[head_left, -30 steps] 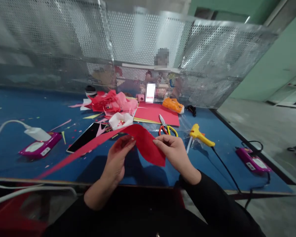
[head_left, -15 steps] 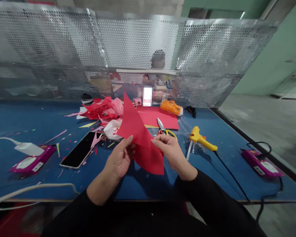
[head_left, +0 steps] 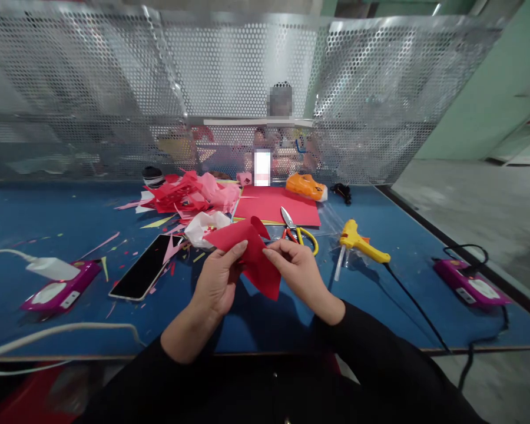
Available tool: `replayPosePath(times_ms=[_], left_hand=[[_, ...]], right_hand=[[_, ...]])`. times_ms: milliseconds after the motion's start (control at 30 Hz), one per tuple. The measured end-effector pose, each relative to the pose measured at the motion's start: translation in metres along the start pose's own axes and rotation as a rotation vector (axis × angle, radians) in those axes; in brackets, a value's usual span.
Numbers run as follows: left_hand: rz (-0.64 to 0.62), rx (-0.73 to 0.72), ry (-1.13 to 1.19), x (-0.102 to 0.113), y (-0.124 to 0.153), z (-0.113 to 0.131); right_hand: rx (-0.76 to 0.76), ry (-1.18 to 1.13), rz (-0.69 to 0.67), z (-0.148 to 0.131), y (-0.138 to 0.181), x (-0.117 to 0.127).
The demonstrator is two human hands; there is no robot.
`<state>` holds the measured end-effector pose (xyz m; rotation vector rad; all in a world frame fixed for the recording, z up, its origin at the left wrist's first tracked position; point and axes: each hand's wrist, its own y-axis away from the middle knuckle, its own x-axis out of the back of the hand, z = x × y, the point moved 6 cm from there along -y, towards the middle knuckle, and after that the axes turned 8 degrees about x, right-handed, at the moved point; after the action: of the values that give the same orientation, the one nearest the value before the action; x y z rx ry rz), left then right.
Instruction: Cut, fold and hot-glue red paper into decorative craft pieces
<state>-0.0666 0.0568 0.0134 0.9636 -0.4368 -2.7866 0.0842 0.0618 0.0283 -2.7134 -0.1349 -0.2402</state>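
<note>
A piece of red paper (head_left: 261, 272) hangs in the air between my two hands, bent, with its upper edge curling over. My left hand (head_left: 218, 277) pinches it at the left, thumb on top and fingers partly hidden behind the sheet. On the other side my right hand (head_left: 298, 268) grips its right edge between thumb and fingers. Just beyond the right hand lie scissors (head_left: 308, 237) with yellow handles. A red sheet (head_left: 278, 206) rests flat on the table behind, and a white crumpled bag (head_left: 205, 228) sits beyond the left hand.
Red and pink paper scraps (head_left: 185, 194) pile up at the back left, near a black phone (head_left: 142, 268). A yellow glue gun (head_left: 362, 242) lies at right. Purple power strips (head_left: 64, 285) flank both sides. An orange packet (head_left: 307, 187) sits before a perforated metal screen (head_left: 247, 70); a person is behind it.
The red paper has bent and curled: its tall upper point has come down and the sheet looks smaller between my hands. Both hands keep hold of it. The view has shifted slightly.
</note>
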Motion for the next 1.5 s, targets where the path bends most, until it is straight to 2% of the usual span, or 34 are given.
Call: replayPosePath(times_ms=[233,333,533,667,733,867,1000,1133,1267,1367,1500], left_hand=[[0.044,-0.271,-0.015,0.005,-0.003,0.014],[0.031,-0.34,-0.077,0.007,-0.001,0.019],[0.065,-0.377,-0.155,0.01,0.003,0.02],[0.061,-0.343,-0.174,0.008,0.003,0.015],[0.034,-0.309,-0.187,0.006,0.004,0.012],[0.009,-0.235,-0.202,0.006,0.005,0.004],[0.02,-0.173,-0.178,0.01,0.004,-0.002],[0.094,-0.135,-0.135,0.018,-0.001,-0.001],[0.187,-0.172,-0.07,0.028,-0.01,0.014],[0.244,-0.22,-0.017,0.035,-0.016,0.026],[0.247,-0.231,0.002,0.038,-0.018,0.029]], right_hand=[[0.065,0.055,0.01,-0.01,0.001,0.004],[0.058,0.023,-0.014,-0.01,0.001,0.003],[0.003,-0.07,-0.083,-0.011,-0.004,0.002],[-0.063,-0.169,-0.094,-0.01,-0.015,-0.001],[-0.047,-0.151,-0.096,-0.009,-0.022,-0.004],[0.019,-0.041,-0.05,-0.004,-0.029,-0.009],[0.016,0.045,-0.03,0.003,-0.025,-0.011],[-0.031,0.168,-0.143,0.006,-0.014,-0.012],[-0.102,0.39,-0.281,0.013,-0.008,-0.003],[-0.155,0.65,-0.187,0.021,-0.018,0.018],[-0.283,0.929,-0.014,0.04,-0.034,0.039]])
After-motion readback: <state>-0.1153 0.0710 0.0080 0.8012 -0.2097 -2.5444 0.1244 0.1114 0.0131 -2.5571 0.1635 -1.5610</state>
